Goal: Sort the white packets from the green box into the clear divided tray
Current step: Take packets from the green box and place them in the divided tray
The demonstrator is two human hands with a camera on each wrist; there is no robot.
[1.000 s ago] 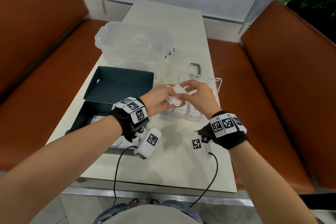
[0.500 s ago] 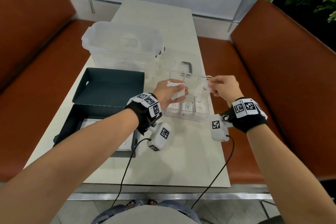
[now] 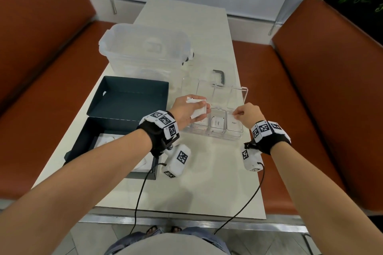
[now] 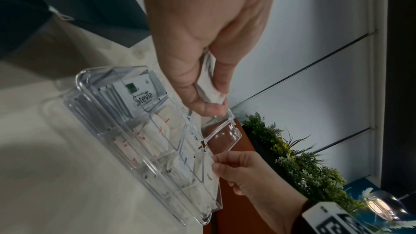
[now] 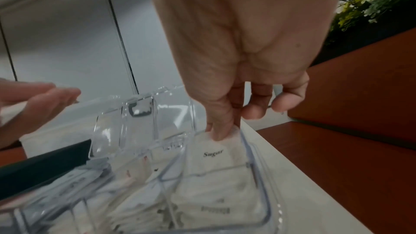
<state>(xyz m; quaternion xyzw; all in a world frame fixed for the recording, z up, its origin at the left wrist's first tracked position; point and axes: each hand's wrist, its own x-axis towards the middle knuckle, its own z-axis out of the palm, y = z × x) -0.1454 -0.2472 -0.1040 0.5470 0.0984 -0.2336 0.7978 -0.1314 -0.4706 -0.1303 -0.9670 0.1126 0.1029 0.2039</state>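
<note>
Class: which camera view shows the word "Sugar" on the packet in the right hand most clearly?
The right wrist view: the Sugar packet is close and its print is readable, pinched by the right hand. The head view shows it small; the left wrist view shows it side-on, print barely legible.

Two hands are over the surface: the left hand (image 3: 187, 109) and the right hand (image 3: 247, 114). One green box (image 3: 116, 130) with one open lid, one clear divided tray (image 3: 215, 130) and one large clear tub (image 3: 145, 47) stand there. The packets in the tray and box overlap too much to count.
</note>
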